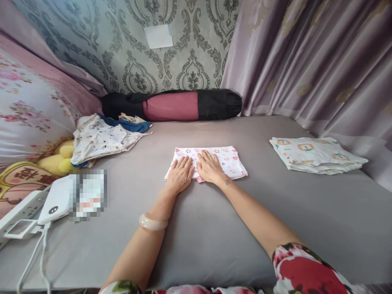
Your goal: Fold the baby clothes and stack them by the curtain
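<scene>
A white cloth with a pink and red print (226, 157), folded into a flat rectangle, lies on the grey bed sheet (214, 228). My left hand (181, 173) rests palm down on its left half, fingers stretched out. Close beside it, my right hand (210, 166) presses flat on the middle of the cloth, fingers also extended. A bit of pink fabric shows at the front edge between the hands. Both palms are hidden from view.
At the right sits a folded white printed cloth stack (315, 155). Loose printed clothes (105, 136) lie at the left, near a yellow plush toy (58, 157). A white power bank (58, 198) and power strip (26, 212) trail cables. A black-and-pink rolled bag (171, 105) lines the wall.
</scene>
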`<state>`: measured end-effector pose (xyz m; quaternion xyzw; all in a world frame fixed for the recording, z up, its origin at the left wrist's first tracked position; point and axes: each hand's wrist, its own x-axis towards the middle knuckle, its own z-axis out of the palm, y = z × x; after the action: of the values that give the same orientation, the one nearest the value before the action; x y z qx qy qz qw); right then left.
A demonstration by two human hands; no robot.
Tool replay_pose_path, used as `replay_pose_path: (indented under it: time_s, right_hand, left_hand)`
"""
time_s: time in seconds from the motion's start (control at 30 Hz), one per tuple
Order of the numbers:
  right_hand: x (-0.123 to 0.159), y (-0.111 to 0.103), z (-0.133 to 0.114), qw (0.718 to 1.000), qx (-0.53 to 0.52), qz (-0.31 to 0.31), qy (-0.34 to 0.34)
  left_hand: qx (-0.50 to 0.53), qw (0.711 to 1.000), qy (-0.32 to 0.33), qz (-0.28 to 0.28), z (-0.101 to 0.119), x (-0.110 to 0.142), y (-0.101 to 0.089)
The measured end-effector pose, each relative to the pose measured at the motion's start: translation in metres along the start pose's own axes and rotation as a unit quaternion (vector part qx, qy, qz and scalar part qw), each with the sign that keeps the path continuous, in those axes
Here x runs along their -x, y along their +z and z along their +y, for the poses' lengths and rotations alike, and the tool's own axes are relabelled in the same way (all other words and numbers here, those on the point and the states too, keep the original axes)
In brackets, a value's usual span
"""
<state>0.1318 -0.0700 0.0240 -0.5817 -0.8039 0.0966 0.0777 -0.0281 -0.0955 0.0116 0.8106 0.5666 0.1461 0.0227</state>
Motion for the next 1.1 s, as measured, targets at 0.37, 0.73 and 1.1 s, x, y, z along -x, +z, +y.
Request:
replay_pose_path:
  time_s: [0.37, 0.73, 1.1]
  right_hand:
    - [0.0, -0.015, 0.024, 0.999, 0.007, 0.011, 0.04]
    - [-0.001, -0.013, 0.035, 0.998, -0.018, -0.018, 0.052]
    - [0.003, -0.013, 0.054, 0.992, 0.011, 0.037, 0.123]
  left_hand:
    - [-0.001, 1.0, 0.026, 0.005, 0.001, 0.003, -0.008]
    - [-0.001, 1.0, 0.025, -0.013, 0.0, 0.003, -0.008]
    - [-0.002, 1.0, 0.017, -0.008, -0.007, 0.004, 0.0]
